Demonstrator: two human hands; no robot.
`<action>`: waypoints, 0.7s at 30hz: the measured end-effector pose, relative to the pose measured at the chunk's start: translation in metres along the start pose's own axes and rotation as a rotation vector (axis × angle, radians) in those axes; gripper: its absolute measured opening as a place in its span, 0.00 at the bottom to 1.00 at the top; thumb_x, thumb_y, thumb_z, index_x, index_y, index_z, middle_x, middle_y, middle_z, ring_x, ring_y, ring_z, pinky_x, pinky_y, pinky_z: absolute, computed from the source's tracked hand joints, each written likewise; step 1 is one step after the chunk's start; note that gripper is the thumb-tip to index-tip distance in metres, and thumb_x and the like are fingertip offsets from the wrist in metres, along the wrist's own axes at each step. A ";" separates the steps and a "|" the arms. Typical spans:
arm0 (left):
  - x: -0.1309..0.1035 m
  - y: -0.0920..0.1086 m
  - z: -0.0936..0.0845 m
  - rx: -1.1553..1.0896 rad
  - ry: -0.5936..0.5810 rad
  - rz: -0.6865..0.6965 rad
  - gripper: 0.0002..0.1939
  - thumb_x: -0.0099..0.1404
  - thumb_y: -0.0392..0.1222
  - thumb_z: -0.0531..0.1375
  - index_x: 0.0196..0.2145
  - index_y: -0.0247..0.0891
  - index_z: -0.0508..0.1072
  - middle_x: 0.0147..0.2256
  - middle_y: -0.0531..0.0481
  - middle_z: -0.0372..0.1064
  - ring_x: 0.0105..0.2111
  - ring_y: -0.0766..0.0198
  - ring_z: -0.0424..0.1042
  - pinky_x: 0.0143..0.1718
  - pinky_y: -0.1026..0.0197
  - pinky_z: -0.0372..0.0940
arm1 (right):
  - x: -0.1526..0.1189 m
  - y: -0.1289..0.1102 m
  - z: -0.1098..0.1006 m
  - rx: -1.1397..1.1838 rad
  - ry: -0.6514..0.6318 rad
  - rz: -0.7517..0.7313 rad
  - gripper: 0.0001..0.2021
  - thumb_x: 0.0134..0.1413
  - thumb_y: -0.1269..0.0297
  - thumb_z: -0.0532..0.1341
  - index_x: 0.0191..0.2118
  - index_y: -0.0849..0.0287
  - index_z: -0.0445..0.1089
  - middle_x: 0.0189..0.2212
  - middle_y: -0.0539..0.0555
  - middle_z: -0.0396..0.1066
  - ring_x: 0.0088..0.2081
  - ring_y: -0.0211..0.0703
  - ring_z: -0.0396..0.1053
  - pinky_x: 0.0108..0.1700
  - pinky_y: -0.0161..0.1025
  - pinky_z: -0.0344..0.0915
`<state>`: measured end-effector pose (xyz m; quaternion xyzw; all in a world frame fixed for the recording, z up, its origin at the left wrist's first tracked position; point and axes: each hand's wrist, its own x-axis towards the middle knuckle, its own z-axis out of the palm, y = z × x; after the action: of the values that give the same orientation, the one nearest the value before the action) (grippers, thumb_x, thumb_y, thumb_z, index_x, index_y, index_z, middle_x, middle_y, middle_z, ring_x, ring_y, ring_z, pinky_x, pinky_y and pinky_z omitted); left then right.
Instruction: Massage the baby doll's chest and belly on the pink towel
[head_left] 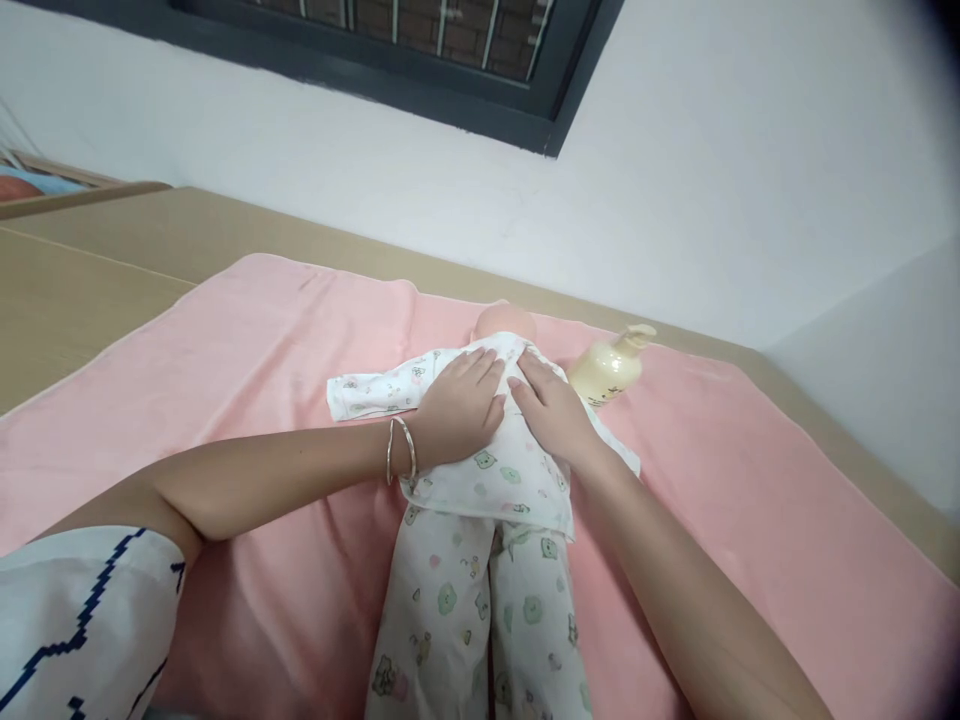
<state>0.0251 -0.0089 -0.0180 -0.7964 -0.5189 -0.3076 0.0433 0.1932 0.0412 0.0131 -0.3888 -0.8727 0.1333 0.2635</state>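
Note:
A doll-like figure lies on a pink cloth (292, 330), dressed in a white printed top (517, 470) and matching trousers (450, 600). Only a rounded, skin-toned part of its head (506, 322) shows past the collar. Flat on the upper left of the top rests my left hand (461, 405), fingers extended, a bangle at the wrist. My right hand (555, 405) lies on the upper right of the top, its fingers also stretched out. Neither hand grips anything. One sleeve (375, 393) reaches out to the left; the other is partly hidden under my right forearm.
A pale yellow pump bottle (611, 368) stands tilted in view on the cloth, right of the figure's shoulder. Behind the cloth are a tan surface edge (345, 245), a white wall (675, 180) and a dark-framed barred window (450, 90).

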 end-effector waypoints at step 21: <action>0.017 -0.014 -0.009 -0.042 -0.039 -0.019 0.23 0.74 0.41 0.45 0.57 0.25 0.68 0.59 0.33 0.68 0.61 0.49 0.66 0.64 0.45 0.60 | -0.014 -0.034 -0.006 -0.102 -0.107 0.175 0.28 0.68 0.56 0.46 0.65 0.66 0.62 0.67 0.63 0.57 0.69 0.57 0.53 0.69 0.57 0.51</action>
<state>0.0140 0.0078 -0.0053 -0.7981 -0.5205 -0.3032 0.0133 0.1836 0.0081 0.0279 -0.4689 -0.8538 0.1319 0.1839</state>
